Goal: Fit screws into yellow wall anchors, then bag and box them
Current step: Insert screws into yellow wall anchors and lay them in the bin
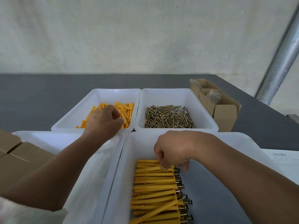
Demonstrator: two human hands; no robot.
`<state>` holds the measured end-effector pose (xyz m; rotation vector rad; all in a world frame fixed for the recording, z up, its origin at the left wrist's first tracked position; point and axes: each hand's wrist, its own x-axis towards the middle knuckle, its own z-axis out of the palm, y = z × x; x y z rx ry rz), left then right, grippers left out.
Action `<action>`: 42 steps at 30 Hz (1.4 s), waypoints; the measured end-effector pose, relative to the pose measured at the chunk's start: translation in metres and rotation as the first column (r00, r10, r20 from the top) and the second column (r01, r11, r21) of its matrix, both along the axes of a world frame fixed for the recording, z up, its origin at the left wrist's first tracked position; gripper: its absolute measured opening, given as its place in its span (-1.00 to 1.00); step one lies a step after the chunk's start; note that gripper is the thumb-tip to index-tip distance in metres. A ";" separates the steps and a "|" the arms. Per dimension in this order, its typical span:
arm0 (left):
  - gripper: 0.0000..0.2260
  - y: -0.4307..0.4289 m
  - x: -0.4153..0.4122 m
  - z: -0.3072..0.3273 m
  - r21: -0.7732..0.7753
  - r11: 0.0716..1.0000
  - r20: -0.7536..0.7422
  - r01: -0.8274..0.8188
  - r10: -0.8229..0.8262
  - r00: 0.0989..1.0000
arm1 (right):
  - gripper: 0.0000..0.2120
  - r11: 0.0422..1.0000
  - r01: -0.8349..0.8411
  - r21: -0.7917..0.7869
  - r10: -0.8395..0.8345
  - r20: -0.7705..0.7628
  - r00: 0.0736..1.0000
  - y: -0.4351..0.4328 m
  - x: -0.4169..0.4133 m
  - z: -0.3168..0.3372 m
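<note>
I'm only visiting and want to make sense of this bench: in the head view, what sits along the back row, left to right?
White anchor bin of loose yellow wall anchors → white screw bin of screws → open cardboard box with clear bags.

Left hand (pixel 103 122): fingertips hidden among loose anchors (pixel 124 110); grip not discernible. Right hand (pixel 174 149) covers the far end of the fitted anchors (pixel 155 183). Near tray (pixel 129 151) and cardboard box (pixel 24 162) cut by frame edges. Print on paper (pixel 281 159) illegible.
</note>
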<state>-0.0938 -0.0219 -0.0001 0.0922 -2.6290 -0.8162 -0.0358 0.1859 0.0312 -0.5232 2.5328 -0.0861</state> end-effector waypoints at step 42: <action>-0.54 -0.004 -0.011 -0.006 -0.461 0.838 0.405 0.292 -0.094 0.910 | -0.52 0.944 0.256 -0.206 -0.306 -0.264 0.915 0.031 -0.102 -0.026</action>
